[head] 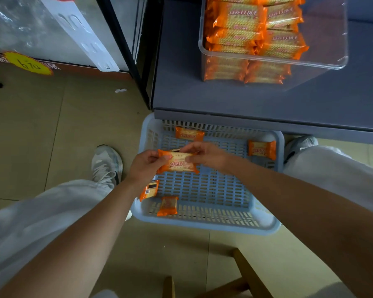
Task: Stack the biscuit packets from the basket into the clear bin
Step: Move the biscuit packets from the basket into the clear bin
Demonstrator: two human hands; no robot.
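Where left grip (145, 166) meets right (205, 154), perhaps two packets (178, 165).

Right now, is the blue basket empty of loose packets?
No, four loose packets lie in the basket, near its walls.

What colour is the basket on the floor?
The basket is light blue, with a slotted grid pattern. The head view shows it best.
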